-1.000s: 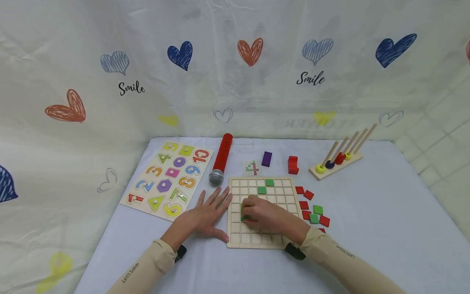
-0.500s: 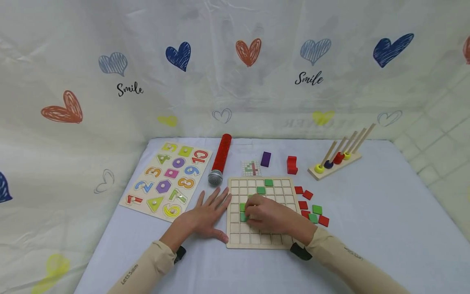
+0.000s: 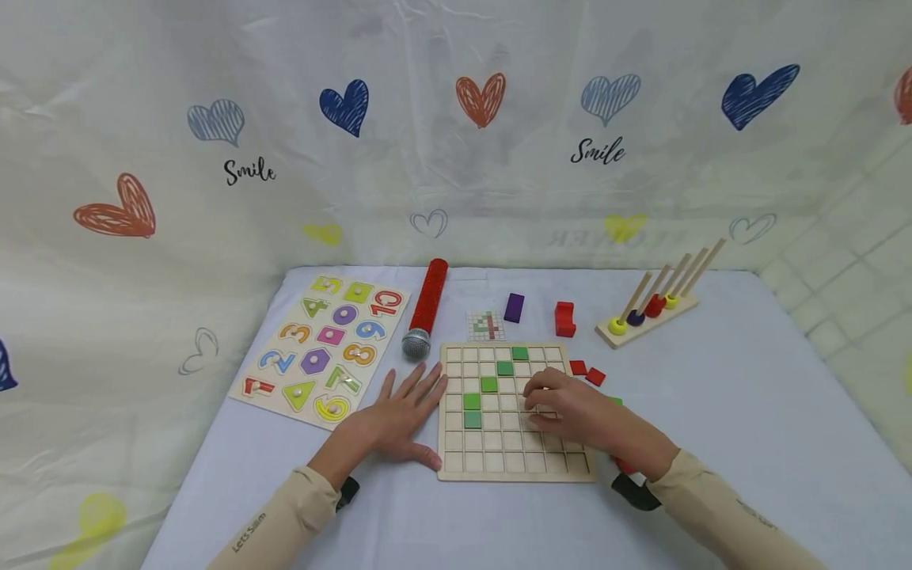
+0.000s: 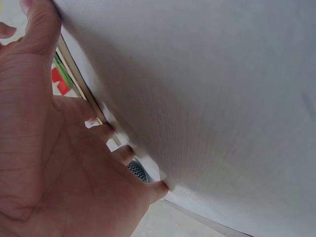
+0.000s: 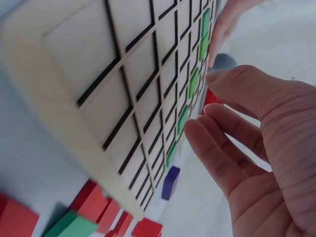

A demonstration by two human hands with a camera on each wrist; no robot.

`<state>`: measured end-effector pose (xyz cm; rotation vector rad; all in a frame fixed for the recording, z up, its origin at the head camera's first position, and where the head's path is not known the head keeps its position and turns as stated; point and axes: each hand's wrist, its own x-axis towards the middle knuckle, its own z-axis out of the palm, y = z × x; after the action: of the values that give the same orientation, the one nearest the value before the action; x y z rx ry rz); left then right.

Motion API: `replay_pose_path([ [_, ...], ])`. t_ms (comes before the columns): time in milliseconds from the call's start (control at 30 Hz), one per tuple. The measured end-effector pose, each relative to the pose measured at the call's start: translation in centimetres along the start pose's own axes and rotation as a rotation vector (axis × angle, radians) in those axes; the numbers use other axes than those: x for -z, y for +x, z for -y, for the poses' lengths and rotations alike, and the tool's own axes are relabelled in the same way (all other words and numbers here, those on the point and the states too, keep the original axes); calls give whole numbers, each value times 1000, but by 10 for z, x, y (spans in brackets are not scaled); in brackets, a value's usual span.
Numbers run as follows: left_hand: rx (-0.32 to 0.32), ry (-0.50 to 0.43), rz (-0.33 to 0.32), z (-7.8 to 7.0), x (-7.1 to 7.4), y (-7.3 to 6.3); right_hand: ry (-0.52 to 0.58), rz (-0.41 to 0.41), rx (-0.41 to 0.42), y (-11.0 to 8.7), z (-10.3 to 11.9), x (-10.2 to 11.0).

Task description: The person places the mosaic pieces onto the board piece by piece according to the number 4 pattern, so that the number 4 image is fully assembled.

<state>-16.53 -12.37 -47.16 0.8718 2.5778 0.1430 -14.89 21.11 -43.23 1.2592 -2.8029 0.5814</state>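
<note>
A wooden grid board (image 3: pixel 492 477) lies flat on the white tablecloth, with several green square tiles (image 3: pixel 488 385) set in its cells in a slanting line. My left hand (image 3: pixel 400 419) rests on the cloth with spread fingers against the board's left edge. Over the right half of the board hovers my right hand (image 3: pixel 570 408); its fingers bend loosely, and the right wrist view shows nothing between thumb and fingertips. Loose red tiles (image 3: pixel 595 377) and a green tile (image 5: pixel 74 226) lie right of the board, partly hidden by that hand in the head view.
Behind the board lie a small pattern card (image 3: pixel 486 325), a purple block (image 3: pixel 514 308) and a red block (image 3: pixel 565 319). A red microphone (image 3: pixel 429 301) and a number puzzle (image 3: pixel 285 360) lie to the left. A peg stacker (image 3: pixel 648 323) stands back right.
My right hand has moved right, away from the green tiles at the board's left, and its fingers have loosened. Those tiles are now uncovered. My left hand has stayed in place.
</note>
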Motion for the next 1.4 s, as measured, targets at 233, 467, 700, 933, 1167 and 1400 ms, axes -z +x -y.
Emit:
replay_pose_path([
  [233, -4, 0, 3, 0, 0, 0, 11, 51, -109, -20, -10, 6],
  [467, 1, -15, 8, 0, 0, 0, -60, -14, -121, -40, -26, 16],
  [700, 2, -17, 6, 1, -2, 0, -96, 30, -301, -61, -48, 28],
  [933, -2, -16, 7, 1, 0, 0, -7, 94, -389, -77, -64, 25],
  [1167, 2, -18, 9, 0, 2, 0, 38, 83, -373, -83, -69, 22],
  [1400, 7, -17, 15, -1, 3, -1, 118, 104, -348, -83, -78, 26],
])
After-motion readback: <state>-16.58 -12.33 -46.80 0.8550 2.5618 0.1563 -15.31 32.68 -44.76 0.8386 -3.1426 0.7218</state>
